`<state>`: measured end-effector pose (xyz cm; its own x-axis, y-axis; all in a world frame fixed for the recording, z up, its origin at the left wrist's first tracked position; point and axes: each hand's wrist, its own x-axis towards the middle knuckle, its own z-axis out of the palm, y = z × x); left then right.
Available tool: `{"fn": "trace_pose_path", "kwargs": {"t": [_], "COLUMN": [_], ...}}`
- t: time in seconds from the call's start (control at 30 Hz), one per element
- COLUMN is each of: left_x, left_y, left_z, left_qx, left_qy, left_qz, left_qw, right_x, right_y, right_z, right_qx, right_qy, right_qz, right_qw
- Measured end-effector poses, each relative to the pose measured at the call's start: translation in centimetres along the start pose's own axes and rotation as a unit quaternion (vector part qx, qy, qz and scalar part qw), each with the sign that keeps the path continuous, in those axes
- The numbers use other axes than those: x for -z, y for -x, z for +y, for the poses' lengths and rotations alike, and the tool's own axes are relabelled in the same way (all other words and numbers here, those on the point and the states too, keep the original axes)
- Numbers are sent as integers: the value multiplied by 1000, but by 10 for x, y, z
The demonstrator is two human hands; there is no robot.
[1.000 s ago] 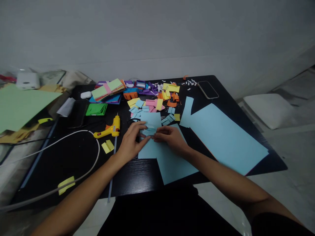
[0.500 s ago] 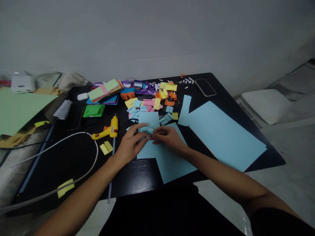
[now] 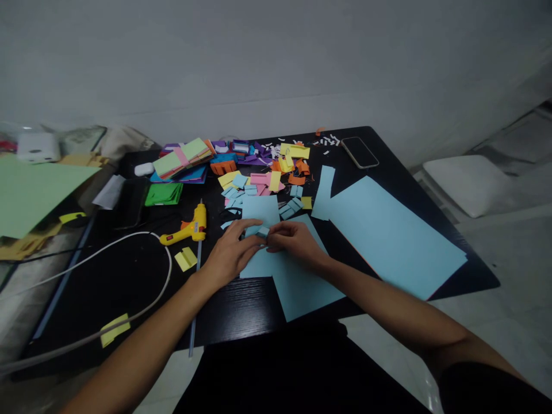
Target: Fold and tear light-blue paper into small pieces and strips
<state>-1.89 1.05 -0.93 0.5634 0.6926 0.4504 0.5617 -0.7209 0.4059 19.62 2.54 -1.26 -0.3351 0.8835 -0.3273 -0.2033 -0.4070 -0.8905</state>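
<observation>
No brand, label or writing is legible anywhere in view.

The left hand (image 3: 228,256) and right hand (image 3: 293,241) meet over the near middle of the black table (image 3: 129,270). Both pinch one small folded light-blue paper piece (image 3: 261,231) between fingertips, held just above a light-blue sheet (image 3: 297,282) lying under the hands.

Count of light-blue sheets: three of some size, namely the one beneath the hands, a smaller one (image 3: 261,208) just behind them, and one large sheet (image 3: 388,236) to the right. One narrow light-blue strip (image 3: 324,192) touches the large sheet's far corner.

One yellow glue gun (image 3: 190,228) lies left of the hands, near a white cable (image 3: 107,244). One phone (image 3: 359,152) lies at the far right corner. Small coloured paper scraps (image 3: 267,172) beyond the hands are too many and too small to count.
</observation>
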Motion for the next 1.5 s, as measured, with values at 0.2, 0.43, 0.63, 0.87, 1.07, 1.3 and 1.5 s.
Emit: {"fn": "trace_pose_path", "kwargs": {"t": [0.2, 0.43, 0.63, 0.87, 1.07, 1.3, 1.5], "left_x": [1, 0, 0, 0, 6, 4, 3], "left_y": [0, 0, 1, 0, -2, -1, 0], "left_z": [0, -1, -3, -3, -2, -1, -1], "left_qx": [-5, -3, -15, -17, -4, 1, 37], "left_qy": [-1, 3, -28, -27, -83, -36, 22], "left_qz": [-4, 8, -7, -12, 11, 13, 36], "left_qw": [1000, 1000, 999, 999, 997, 999, 998], "right_x": [0, 1, 2, 2, 1, 1, 1], "right_y": [0, -1, -2, -2, -2, -1, 0], "right_z": [0, 0, 2, 3, 1, 2, 3], "right_qx": [-3, -1, -1, 3, 12, 14, 15], "right_qy": [-5, -3, -5, 13, 13, -6, 10], "right_qz": [3, -4, -3, -8, 2, -6, -18], "right_qw": [1000, 1000, 1000, 1000, 1000, 1000, 1000]}}
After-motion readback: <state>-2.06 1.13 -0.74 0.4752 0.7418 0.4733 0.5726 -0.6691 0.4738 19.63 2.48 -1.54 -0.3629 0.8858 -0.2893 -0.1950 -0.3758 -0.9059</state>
